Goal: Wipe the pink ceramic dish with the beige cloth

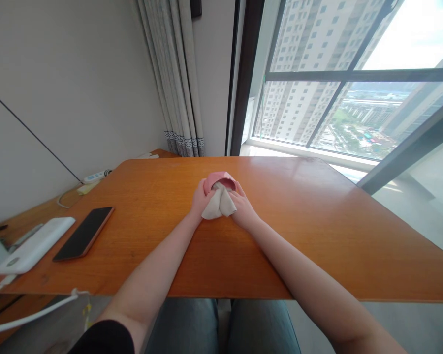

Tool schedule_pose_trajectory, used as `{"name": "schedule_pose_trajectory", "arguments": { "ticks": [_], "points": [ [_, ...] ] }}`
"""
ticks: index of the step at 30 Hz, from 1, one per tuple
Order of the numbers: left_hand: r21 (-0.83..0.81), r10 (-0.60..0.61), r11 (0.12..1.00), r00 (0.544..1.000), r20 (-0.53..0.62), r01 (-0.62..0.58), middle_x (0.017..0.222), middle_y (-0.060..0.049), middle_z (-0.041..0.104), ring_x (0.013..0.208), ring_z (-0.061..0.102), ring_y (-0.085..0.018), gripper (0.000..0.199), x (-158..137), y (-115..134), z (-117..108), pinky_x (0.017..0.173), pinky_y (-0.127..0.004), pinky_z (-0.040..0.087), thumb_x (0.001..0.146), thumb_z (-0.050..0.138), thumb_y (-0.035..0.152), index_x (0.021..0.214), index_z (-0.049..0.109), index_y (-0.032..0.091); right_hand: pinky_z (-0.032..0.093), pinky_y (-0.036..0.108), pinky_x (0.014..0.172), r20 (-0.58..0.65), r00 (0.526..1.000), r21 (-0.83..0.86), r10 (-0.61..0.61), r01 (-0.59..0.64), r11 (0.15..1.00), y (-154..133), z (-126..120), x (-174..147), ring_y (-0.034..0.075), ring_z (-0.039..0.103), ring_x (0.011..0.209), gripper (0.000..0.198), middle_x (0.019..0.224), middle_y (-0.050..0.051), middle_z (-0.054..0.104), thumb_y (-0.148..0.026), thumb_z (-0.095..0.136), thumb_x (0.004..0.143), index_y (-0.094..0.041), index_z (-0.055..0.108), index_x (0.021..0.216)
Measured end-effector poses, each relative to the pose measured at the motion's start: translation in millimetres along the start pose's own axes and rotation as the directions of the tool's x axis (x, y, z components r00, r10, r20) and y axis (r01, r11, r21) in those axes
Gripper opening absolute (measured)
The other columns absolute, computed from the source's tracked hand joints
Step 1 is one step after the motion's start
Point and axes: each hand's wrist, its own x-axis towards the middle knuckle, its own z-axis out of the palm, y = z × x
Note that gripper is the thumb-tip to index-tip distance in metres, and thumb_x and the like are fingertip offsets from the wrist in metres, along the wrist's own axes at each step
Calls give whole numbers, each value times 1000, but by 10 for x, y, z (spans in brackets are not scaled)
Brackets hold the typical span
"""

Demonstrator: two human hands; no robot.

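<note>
My left hand [200, 200] is wrapped around the left side of a pink bowl-like container [218, 176], tilted with its opening toward me. A white cloth [217, 202] is tucked into that opening and hangs down in front between my hands. From the right side, my right hand [244, 209] closes on the cloth where it meets the container; its fingertips are partly hidden. Both hands rest over the middle of the wooden table [299, 221]. The container's inside is mostly covered by the cloth.
At the left lie a black phone [84, 233] and a white power bank [35, 245] with a cable plugged in. A white cable [29, 317] crosses near the table's front left. Behind stand a power strip [94, 176], a curtain [179, 73] and a large window [335, 98].
</note>
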Motion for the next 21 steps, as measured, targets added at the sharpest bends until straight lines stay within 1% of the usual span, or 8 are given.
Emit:
{"name": "schedule_pose_trajectory", "arguments": {
  "ticks": [2, 4, 6, 9, 12, 16, 19, 21],
  "points": [
    [170, 73, 982, 994, 81, -86, 78, 1, 60, 73, 55, -18, 24, -15, 47, -100, 68, -30, 43, 72, 63, 34, 90, 57, 20, 12, 54, 117, 12, 1000, -45, -12, 12, 999, -14, 20, -20, 24, 54, 113, 34, 112, 7, 65, -17, 44, 90, -21, 59, 120],
    [224, 106, 965, 984, 146, -137, 88, -2, 64, 80, 58, -21, 34, -49, 78, -130, 74, -33, 44, 71, 65, 36, 101, 57, 21, 14, 56, 116, 25, 1000, -76, 2, 0, 997, -14, 27, -43, 26, 52, 116, 34, 116, 9, 64, -19, 46, 89, -20, 59, 121],
    [155, 131, 976, 981, 141, -152, 104, -5, 63, 94, 59, -23, 47, -92, 72, -72, 83, -35, 45, 71, 66, 36, 113, 53, 22, 22, 54, 114, 41, 999, -83, 13, -10, 997, -1, 16, -55, 27, 51, 114, 34, 115, 10, 63, -21, 48, 89, -20, 60, 120],
    [-91, 143, 986, 989, 36, -139, 128, -8, 52, 116, 52, -23, 62, -141, 2, 112, 96, -35, 41, 74, 65, 38, 128, 39, 24, 32, 50, 109, 46, 999, -58, 25, -22, 998, 18, -19, -46, 28, 52, 110, 34, 113, 12, 63, -24, 48, 89, -19, 59, 121],
    [-205, 83, 975, 996, -37, -89, 125, -9, 53, 115, 52, -21, 53, -138, -48, 215, 97, -34, 42, 79, 60, 39, 125, 39, 24, 35, 50, 107, 51, 998, -12, 47, -47, 999, 19, -34, -24, 27, 55, 104, 36, 110, 11, 64, -24, 47, 89, -20, 57, 124],
    [53, 177, 983, 984, 24, -178, 116, -8, 60, 109, 57, -23, 39, -86, 40, 23, 96, -37, 43, 81, 55, 36, 117, 50, 22, 35, 48, 108, 57, 998, 21, 27, -29, 999, 6, 2, -17, 25, 54, 111, 35, 114, 11, 64, -23, 47, 90, -17, 56, 123],
    [283, 251, 916, 956, 153, -286, 122, -8, 60, 112, 55, -28, 48, -85, 149, -143, 98, -42, 40, 77, 60, 34, 123, 51, 23, 27, 50, 113, 62, 997, -24, -33, 35, 999, 12, 43, -40, 25, 52, 117, 31, 117, 10, 63, -20, 45, 91, -16, 58, 119],
    [320, 229, 906, 957, 179, -277, 119, -8, 61, 108, 58, -29, 60, -105, 179, -153, 95, -43, 42, 74, 64, 35, 130, 47, 25, 27, 50, 113, 73, 997, -81, -28, 34, 996, 20, 64, -57, 25, 54, 113, 29, 111, 9, 66, -20, 46, 91, -17, 61, 115]
  ]
}}
